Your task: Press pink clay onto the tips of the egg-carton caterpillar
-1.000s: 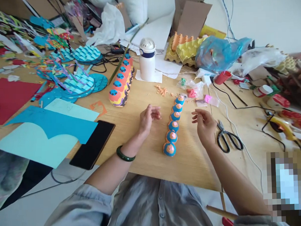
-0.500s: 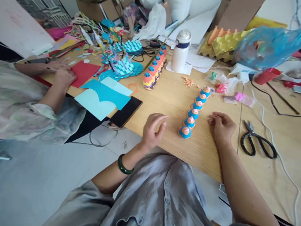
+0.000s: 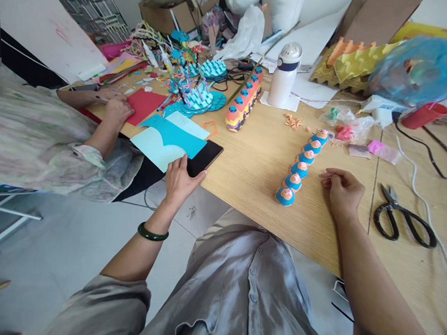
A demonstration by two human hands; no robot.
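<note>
My left hand [image 3: 182, 179] is at the near edge of a black phone-like slab [image 3: 204, 157], its fingers and thumb spread around the corner and holding nothing that I can see. Blue and pale-blue paper sheets [image 3: 178, 137] partly cover that slab. My right hand [image 3: 343, 192] rests on the table with curled fingers pressed together and nothing visible in them. Between my hands a caterpillar-like row of blue balls with orange and pink tops [image 3: 299, 169] lies on the wood. Black-handled scissors [image 3: 397, 215] lie with parted blades to the right of my right hand.
An orange, yellow and black egg-carton piece with blue dots [image 3: 245, 101] lies beside a white bottle [image 3: 284, 75]. At the left a co-worker's hands [image 3: 117, 110] rest at red paper [image 3: 144, 104]. Clay scraps, egg cartons [image 3: 351, 60] and a white cable [image 3: 416, 180] are at the right.
My left hand has moved left from above the table edge to the black slab, its fingers spreading. The view has shifted somewhat left. My right hand stays in place on the table.
</note>
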